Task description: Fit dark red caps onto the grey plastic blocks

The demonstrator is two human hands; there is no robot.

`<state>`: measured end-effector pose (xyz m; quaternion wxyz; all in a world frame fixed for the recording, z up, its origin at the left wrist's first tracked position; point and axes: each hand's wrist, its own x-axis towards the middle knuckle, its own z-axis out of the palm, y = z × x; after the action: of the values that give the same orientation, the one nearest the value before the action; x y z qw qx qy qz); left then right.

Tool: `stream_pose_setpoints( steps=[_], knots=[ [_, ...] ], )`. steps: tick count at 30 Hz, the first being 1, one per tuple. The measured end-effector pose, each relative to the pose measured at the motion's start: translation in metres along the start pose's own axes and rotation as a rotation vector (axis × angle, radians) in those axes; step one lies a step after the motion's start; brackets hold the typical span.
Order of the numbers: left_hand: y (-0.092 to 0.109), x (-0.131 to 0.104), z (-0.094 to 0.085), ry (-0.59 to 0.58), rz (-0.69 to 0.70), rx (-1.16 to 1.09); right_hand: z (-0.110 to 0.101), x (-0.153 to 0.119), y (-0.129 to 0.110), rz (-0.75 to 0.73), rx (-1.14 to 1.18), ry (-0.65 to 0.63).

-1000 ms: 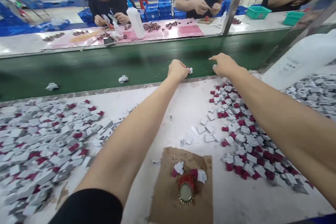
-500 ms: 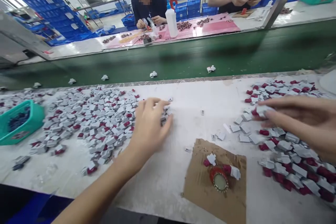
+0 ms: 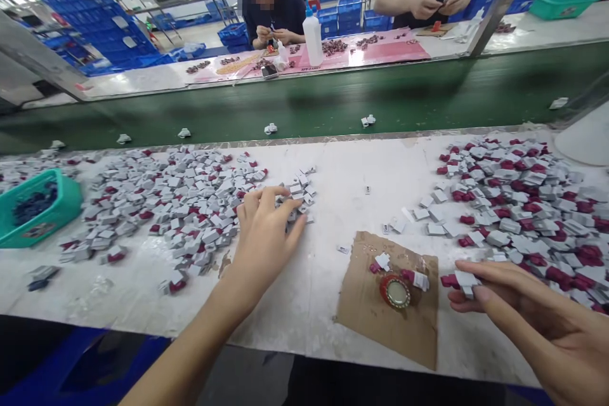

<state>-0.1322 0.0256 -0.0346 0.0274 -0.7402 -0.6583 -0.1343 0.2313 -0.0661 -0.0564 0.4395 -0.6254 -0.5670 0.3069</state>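
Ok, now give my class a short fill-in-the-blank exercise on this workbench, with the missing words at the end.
1. A grey-and-maroon part is held in the person's ____ hand.
2. The brown cardboard lies on a ____ tabletop.
3. The long belt beyond the tabletop is ____ in colour.
4. The basket of dark pieces stands near the picture's ____ edge.

Missing words: right; white; green; left.

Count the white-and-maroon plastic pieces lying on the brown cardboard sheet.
2. One white-and-maroon piece lies beyond the round, pale, tooth-rimmed cap, slightly left; the other piece lies to the cap's right. None seems hidden on the sheet.
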Motion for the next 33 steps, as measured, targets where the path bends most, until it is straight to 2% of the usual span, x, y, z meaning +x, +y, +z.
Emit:
stream_pose_setpoints(
  steps=[2, 4, 7, 9, 11, 13, 16, 19, 22, 25, 29, 31, 33],
  knots=[
    [0.0, 0.007, 0.003, -0.012, -0.002, 0.023, 0.005, -0.003, -0.005, 0.042, 0.039, -0.027],
    [0.0, 0.014, 0.003, -0.032, -0.009, 0.006, 0.011, -0.005, -0.012, 0.055, 0.089, 0.0],
    [0.004, 0.018, -0.003, -0.028, -0.008, -0.108, 0.018, -0.011, -0.018, 0.071, 0.137, 0.028],
    [0.01, 0.012, -0.009, -0.048, 0.005, -0.264, 0.02, -0.016, -0.017, 0.092, 0.151, 0.035],
    [0.02, 0.002, -0.013, -0.115, 0.024, -0.426, 0.022, -0.021, -0.014, 0.104, 0.16, 0.038],
    [0.031, -0.01, -0.012, -0.164, 0.071, -0.5, 0.023, -0.024, -0.012, 0.1, 0.185, 0.03],
    [0.043, -0.021, 0.0, -0.141, 0.175, -0.417, 0.024, -0.024, -0.011, 0.114, 0.257, 0.016],
    [0.046, -0.024, 0.011, -0.14, 0.19, -0.322, 0.024, -0.022, -0.012, 0.164, 0.301, -0.008],
    [0.045, -0.023, 0.009, -0.165, 0.14, -0.392, 0.022, -0.023, -0.013, 0.19, 0.285, -0.009],
    [0.043, -0.023, -0.003, -0.199, 0.001, -0.59, 0.02, -0.023, -0.014, 0.184, 0.245, 0.015],
    [0.036, -0.027, -0.016, -0.412, -0.233, -0.886, 0.019, -0.024, -0.015, 0.131, 0.229, 0.023],
    [0.032, -0.031, -0.017, -0.488, -0.285, -0.913, 0.02, -0.025, -0.017, 0.111, 0.229, 0.006],
    [0.03, -0.037, -0.015, -0.473, -0.286, -0.82, 0.021, -0.027, -0.02, 0.092, 0.206, -0.011]
  ],
)
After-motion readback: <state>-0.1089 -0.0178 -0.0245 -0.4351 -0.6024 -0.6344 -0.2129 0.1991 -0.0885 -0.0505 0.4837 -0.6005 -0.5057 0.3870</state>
